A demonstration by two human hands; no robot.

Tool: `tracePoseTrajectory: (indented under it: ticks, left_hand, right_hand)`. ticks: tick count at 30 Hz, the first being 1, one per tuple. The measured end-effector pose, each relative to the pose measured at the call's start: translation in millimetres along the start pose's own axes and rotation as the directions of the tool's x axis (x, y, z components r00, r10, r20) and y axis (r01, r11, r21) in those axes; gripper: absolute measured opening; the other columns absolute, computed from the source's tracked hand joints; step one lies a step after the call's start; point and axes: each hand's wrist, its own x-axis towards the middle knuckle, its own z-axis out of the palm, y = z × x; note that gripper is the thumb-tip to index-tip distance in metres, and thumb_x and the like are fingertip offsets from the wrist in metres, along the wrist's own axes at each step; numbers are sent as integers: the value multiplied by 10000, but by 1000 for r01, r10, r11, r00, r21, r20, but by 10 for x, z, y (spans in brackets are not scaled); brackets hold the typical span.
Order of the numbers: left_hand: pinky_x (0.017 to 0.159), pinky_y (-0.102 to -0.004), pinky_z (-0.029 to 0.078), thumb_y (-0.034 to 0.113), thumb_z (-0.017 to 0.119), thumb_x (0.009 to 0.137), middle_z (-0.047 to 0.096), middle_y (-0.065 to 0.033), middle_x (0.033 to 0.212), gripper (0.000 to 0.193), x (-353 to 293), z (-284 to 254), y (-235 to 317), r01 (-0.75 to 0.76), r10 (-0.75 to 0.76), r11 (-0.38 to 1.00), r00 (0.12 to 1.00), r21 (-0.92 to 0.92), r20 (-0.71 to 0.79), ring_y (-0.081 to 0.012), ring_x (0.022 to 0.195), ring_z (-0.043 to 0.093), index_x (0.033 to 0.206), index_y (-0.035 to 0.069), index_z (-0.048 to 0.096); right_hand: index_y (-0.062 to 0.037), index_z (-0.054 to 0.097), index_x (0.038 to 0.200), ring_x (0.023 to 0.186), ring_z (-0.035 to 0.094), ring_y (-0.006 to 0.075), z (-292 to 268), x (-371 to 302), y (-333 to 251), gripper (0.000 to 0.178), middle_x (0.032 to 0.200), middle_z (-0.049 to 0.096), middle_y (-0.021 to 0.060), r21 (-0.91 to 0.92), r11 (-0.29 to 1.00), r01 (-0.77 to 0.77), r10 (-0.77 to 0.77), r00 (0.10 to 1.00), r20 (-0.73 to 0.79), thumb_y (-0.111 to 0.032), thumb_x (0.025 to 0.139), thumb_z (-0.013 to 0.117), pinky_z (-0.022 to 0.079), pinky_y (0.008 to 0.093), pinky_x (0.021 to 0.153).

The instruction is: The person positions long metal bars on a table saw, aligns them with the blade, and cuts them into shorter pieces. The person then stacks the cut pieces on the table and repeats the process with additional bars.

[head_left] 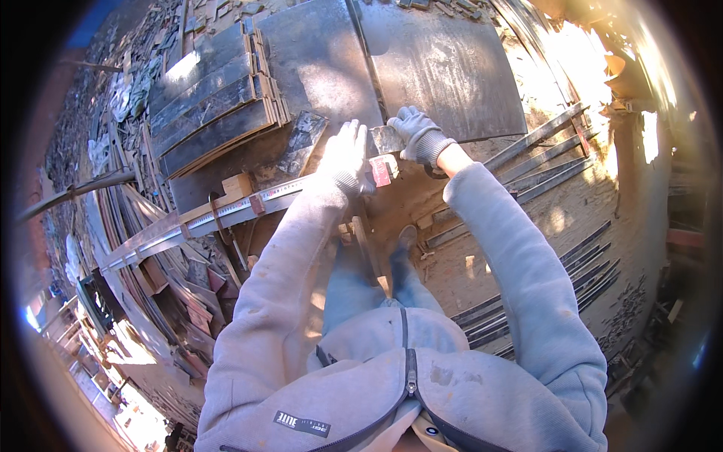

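My left hand (pixel 346 154), in a pale work glove, lies with its fingers stretched forward at the front edge of a dark, worn table surface (pixel 335 83). A short, scuffed board piece (pixel 387 139) spans the gap between my hands. My right hand (pixel 418 135), gloved too, has its fingers bent round the right end of that piece. Just below the piece is a small red block (pixel 380 172). A long metal rail with a measuring scale (pixel 203 224) runs leftward from beside my left wrist. Left of that hand lies a loose dark board offcut (pixel 303 139).
Dark-faced plywood panels (pixel 215 124) are stacked at the left of the table. A small wood block (pixel 237 185) sits by the rail. Long metal bars (pixel 538 154) lie to the right, with several dark strips (pixel 587 264) lower down. Scrap wood (pixel 162 279) crowds the left side.
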Motion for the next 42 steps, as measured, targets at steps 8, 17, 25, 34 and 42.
tracePoseTrajectory:
  ticks: [8,17,25,34,42]
  left_hand:
    - [1137,-555,479,412,918,680,553,-311,1410,1092,51,169,-83,-100,60,977,976,-188,-210,-493,1296,546,1509,-103,429]
    - [1149,-550,455,392,863,640,511,-255,1453,1083,58,135,-89,-50,27,988,988,-149,-152,-466,1360,491,1552,6,427]
    - [1191,-507,433,328,840,678,515,-237,1442,1008,87,91,-9,22,-21,1000,999,10,-43,-442,1386,476,1541,3,434]
    - [1252,-489,400,335,879,728,466,-268,1512,1081,97,55,-12,52,-52,998,999,43,12,-455,1463,434,1618,1,365]
    - [1249,-477,403,369,875,742,460,-250,1493,1046,83,-16,54,98,-101,994,993,46,67,-439,1455,424,1575,4,359]
  right_hand:
    - [-53,634,1350,1205,634,399,272,-625,-34,434,1266,653,223,-87,988,-127,68,866,-495,-308,1006,701,551,466,1010]
    - [-10,790,1084,1044,722,416,892,-1095,-1016,809,1078,768,241,724,481,-494,446,849,283,-704,1085,374,544,526,979]
    - [11,732,1322,1313,672,425,1029,-881,-1155,910,1314,726,299,523,659,-540,630,777,8,-744,1079,285,495,527,1132]
    - [-24,705,1391,1370,641,393,1196,-596,-1019,839,1392,715,227,683,533,-499,599,793,112,-708,1083,328,477,517,1159]
    - [-25,784,1143,885,790,271,1220,-695,-1146,850,865,807,107,757,393,-522,649,741,174,-747,1080,340,587,427,847]
